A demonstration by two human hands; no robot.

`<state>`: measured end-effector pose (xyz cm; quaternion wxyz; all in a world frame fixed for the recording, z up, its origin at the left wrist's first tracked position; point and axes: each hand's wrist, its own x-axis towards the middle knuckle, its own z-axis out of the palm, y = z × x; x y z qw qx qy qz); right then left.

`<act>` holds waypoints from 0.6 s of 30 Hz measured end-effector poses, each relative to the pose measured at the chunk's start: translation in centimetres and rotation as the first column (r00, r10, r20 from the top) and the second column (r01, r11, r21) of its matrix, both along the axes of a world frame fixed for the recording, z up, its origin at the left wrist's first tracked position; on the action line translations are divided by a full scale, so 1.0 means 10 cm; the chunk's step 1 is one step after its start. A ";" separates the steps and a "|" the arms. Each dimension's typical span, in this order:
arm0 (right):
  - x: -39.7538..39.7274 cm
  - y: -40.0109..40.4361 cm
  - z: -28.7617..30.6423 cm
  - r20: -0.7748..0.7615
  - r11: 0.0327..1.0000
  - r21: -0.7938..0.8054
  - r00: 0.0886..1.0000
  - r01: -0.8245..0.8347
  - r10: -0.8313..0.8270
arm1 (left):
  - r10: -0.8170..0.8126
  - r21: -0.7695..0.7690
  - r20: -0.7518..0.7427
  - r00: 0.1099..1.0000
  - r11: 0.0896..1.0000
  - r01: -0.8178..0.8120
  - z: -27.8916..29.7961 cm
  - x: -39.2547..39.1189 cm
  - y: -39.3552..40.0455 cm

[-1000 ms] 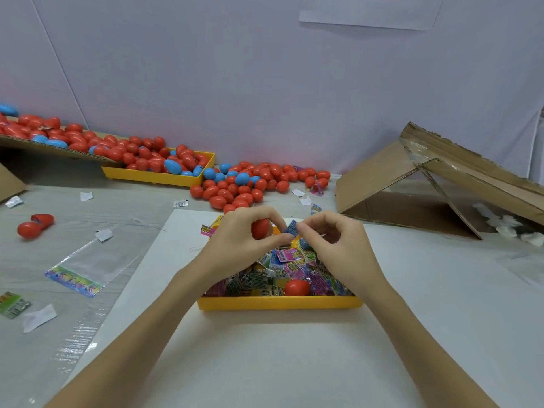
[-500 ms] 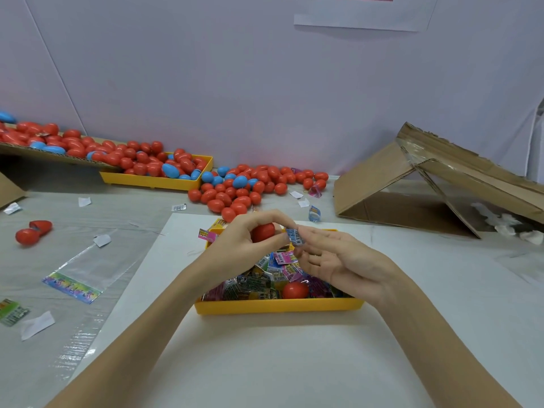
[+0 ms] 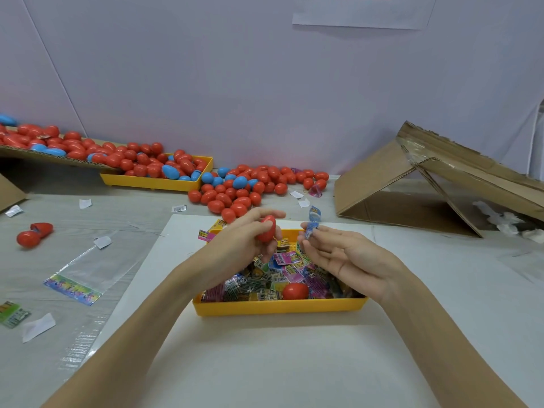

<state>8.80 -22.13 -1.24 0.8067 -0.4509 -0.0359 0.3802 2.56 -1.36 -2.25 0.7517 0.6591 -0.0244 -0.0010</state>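
Left hand (image 3: 244, 242) grips red egg (image 3: 267, 229) above yellow tray (image 3: 279, 308). Right hand (image 3: 347, 257), palm up, pinches blue packet (image 3: 310, 231) at fingertips, just beside the egg — thin hold. Risk: it slips into the tray's packet heap (image 3: 265, 284) — lost among lookalikes.

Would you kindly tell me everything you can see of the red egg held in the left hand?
The red egg is smooth, glossy and looks like plastic. It is plain red, with no seam or marking that I can make out. It is tilted, raised above the far end of the yellow tray, and the left hand grips it with curled fingers that hide its near side. The right hand holds a small blue packet close beside the egg, and nothing else touches it.
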 end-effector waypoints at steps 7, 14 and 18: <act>-0.04 0.02 0.02 0.174 0.993 -0.050 0.980 0.110 -0.099 | 0.122 0.242 0.158 0.980 0.957 -0.158 0.00 -0.07 0.03; -0.06 0.06 0.02 0.175 0.976 -0.026 0.963 0.215 -0.207 | -0.011 0.109 0.005 1.000 0.994 0.011 0.04 -0.07 -0.15; -0.08 0.06 0.01 0.218 0.958 -0.029 0.938 0.284 -0.271 | -0.004 0.288 0.155 0.988 0.957 -0.042 -0.02 -0.11 -0.21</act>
